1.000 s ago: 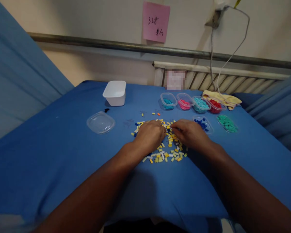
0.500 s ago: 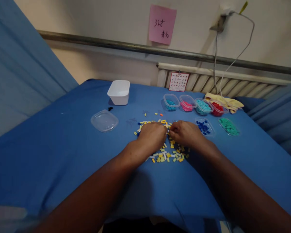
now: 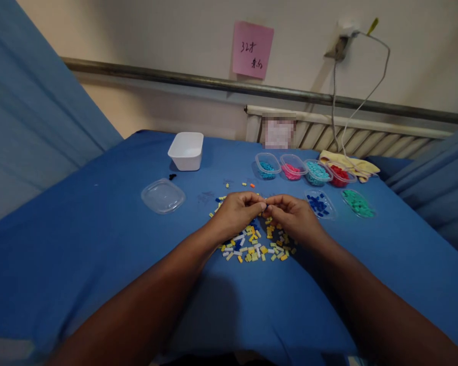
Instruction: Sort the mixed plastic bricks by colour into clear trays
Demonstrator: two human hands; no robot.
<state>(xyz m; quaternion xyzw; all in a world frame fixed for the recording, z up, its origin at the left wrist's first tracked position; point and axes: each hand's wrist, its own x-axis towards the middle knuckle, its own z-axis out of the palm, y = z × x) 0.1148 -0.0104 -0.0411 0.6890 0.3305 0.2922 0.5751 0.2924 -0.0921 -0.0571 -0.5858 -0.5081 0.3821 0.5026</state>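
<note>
Bringing the fingertips together above the worktop [image 3: 118,239]

A white tub [image 3: 186,152] stands upright at the far left of the blue-covered surface. The brick pile [image 3: 257,250] spreads in front of the person, mostly yellow and white with dark blue mixed in. Half a second ago both hands were knuckles-up, fingers curled down among the bricks; now the left hand [image 3: 237,213] and right hand [image 3: 294,216] have turned so their thumbs show. The work seems to have passed from picking through bricks to handling one. Each hand pinches, thumb against fingers, at what looks like a dark blue piece [image 3: 266,207], held between them over the pile. Its long axis and facing are hidden by fingertips; loose bricks below point every way.
</note>
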